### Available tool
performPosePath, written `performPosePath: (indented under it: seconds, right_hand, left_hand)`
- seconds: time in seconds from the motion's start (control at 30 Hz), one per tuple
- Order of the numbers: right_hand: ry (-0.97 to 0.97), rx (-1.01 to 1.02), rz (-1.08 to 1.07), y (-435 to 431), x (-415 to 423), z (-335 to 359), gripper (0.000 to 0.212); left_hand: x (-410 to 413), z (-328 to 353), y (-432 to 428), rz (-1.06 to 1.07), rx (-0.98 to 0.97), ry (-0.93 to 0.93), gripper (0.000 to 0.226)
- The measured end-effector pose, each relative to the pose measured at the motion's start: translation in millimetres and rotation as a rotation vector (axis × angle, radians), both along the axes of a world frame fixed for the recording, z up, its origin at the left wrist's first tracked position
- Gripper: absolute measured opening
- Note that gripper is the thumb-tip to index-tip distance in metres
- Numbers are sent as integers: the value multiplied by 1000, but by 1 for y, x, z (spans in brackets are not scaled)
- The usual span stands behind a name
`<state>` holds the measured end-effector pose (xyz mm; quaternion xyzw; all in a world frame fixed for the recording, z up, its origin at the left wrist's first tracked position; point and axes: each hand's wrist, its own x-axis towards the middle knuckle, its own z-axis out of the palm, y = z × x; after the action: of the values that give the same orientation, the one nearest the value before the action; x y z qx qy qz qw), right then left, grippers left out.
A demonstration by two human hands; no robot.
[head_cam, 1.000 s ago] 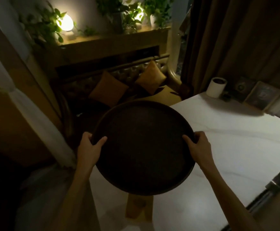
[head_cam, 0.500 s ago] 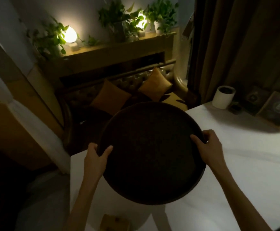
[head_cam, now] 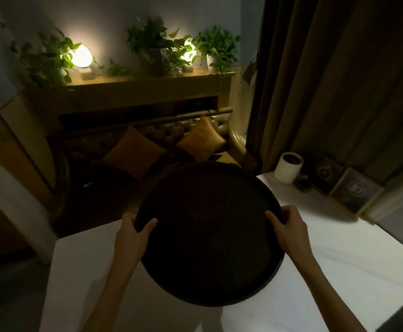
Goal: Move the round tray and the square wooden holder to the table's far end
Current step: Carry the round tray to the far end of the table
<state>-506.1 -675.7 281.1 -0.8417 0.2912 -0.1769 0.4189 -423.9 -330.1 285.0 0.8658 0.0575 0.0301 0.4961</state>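
Both hands grip the round tray (head_cam: 210,233) by its rim: the left hand (head_cam: 133,238) clasps the left edge with its thumb inside, and the right hand (head_cam: 289,231) clasps the right edge. The tray hangs above the white tabletop (head_cam: 327,259), its far edge over the tabletop's far end. A white cup (head_cam: 288,167) stands beyond the tray to the right.
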Motion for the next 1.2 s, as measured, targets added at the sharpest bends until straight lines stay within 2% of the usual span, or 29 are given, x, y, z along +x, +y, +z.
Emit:
performPosePath:
  seconds: [0.3,0.53,0.8,1.07,1.2]
  right_hand:
    - [37,21,-70,-121,11,-36,30]
    - [111,115,-184,-278,14,-82,41]
    - [169,101,-343,-437,10,-125,44]
    - [147,147,-397,-514,37,-204,43]
    - [210,193,-382,-532,55,-260,40]
  left_hand:
    - [36,-31,-129,-92,34,60,35]
    - [79,-75,-307,-204,124,149,34]
    - [103,-114,-493,-309,128,294,31]
    - [142,-179,-581,-380,158,447,63]
    - [157,-229,-603,-384,228,435,62]
